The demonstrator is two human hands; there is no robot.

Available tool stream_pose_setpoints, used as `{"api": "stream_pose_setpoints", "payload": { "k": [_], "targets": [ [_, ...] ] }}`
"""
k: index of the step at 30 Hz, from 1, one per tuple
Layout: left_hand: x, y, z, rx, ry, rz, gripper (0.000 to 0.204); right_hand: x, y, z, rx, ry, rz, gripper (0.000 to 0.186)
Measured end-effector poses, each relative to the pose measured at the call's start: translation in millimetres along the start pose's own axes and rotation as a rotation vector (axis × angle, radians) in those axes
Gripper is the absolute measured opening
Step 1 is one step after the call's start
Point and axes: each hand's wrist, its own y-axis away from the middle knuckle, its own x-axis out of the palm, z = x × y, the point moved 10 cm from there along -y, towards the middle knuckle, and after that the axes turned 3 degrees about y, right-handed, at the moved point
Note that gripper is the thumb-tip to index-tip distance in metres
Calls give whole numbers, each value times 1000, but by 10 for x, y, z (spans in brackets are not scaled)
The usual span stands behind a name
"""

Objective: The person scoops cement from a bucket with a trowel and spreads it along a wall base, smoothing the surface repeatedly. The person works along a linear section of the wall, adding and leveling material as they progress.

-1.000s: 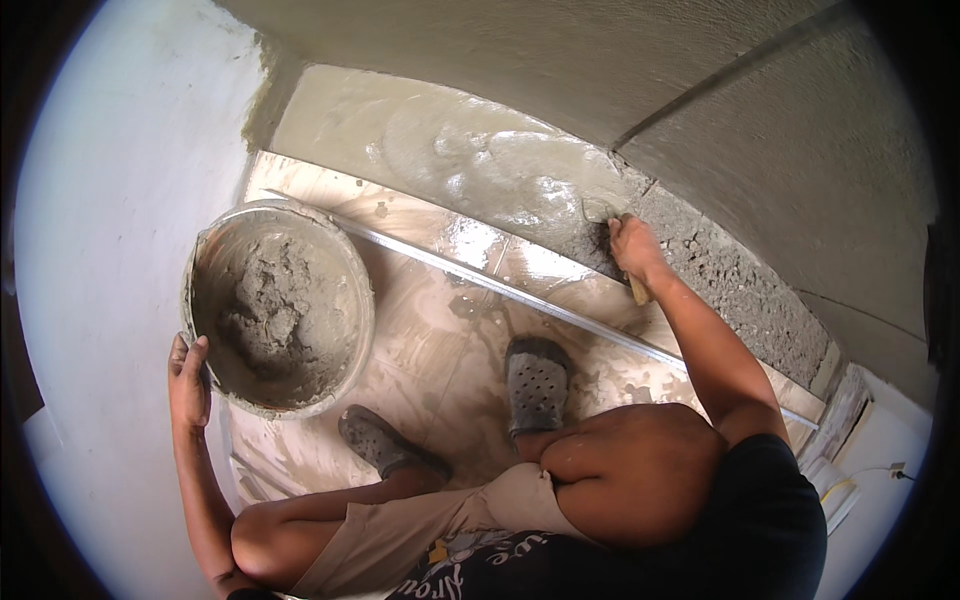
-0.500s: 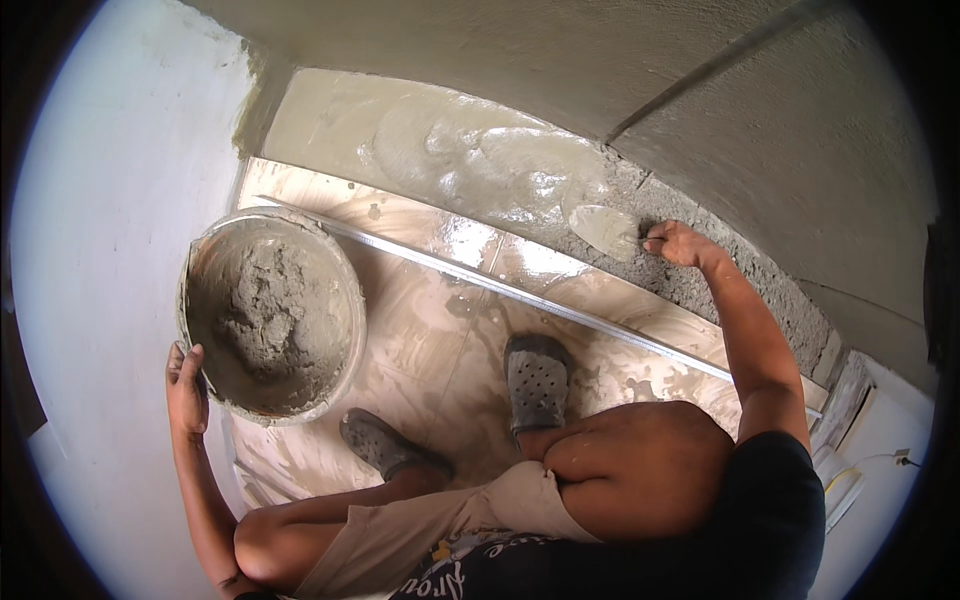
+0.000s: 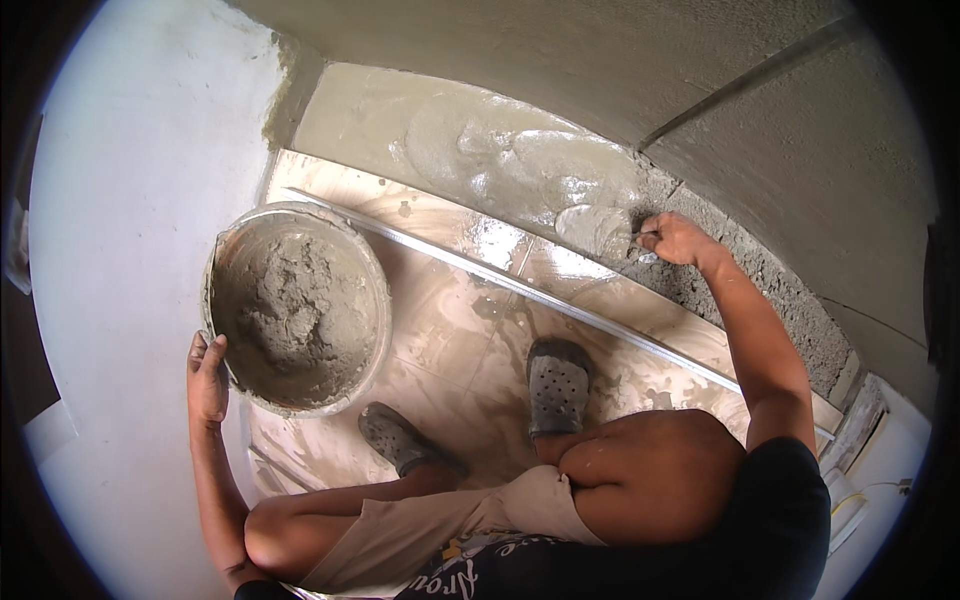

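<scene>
My right hand (image 3: 682, 240) is closed round the handle of a trowel (image 3: 596, 232), whose mortar-coated blade lies flat against the wet grey mortar (image 3: 520, 165) on the ledge. To the right of the blade the ledge surface is rough, unsmoothed mortar (image 3: 790, 310). My left hand (image 3: 208, 380) grips the left rim of a round bucket (image 3: 383, 300) with its thumb over the edge; its other fingers are partly hidden. Inside the bucket is a lumpy heap of grey mortar (image 3: 290, 300), lower at the sides.
A long metal straightedge (image 3: 520, 288) lies diagonally on the smeared tiles (image 3: 430, 350), between ledge and feet. My clogs (image 3: 558, 385) stand on the tiles. A white wall (image 3: 130, 250) borders the bucket on the left; a grey plastered wall (image 3: 560, 50) rises behind the ledge.
The trowel and my right hand have moved left across the mortar. The whole view has shifted slightly, while my left hand stays at the bucket's rim.
</scene>
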Motion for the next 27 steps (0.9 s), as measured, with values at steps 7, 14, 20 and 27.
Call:
{"api": "stream_pose_setpoints", "payload": {
  "k": [7,14,20,27],
  "targets": [
    [-19,66,42,-29,33,-37,38,-350,138,-139,-21,234,-149,34],
    [-33,61,115,-30,77,-10,36,-493,-200,999,-55,30,-49,37],
    [-34,93,109,-40,76,-33,35,-430,-929,2021,-268,115,-80,37],
    [-174,81,181,-55,36,-46,33,-284,-677,1445,-187,173,-5,34]
  ]
}}
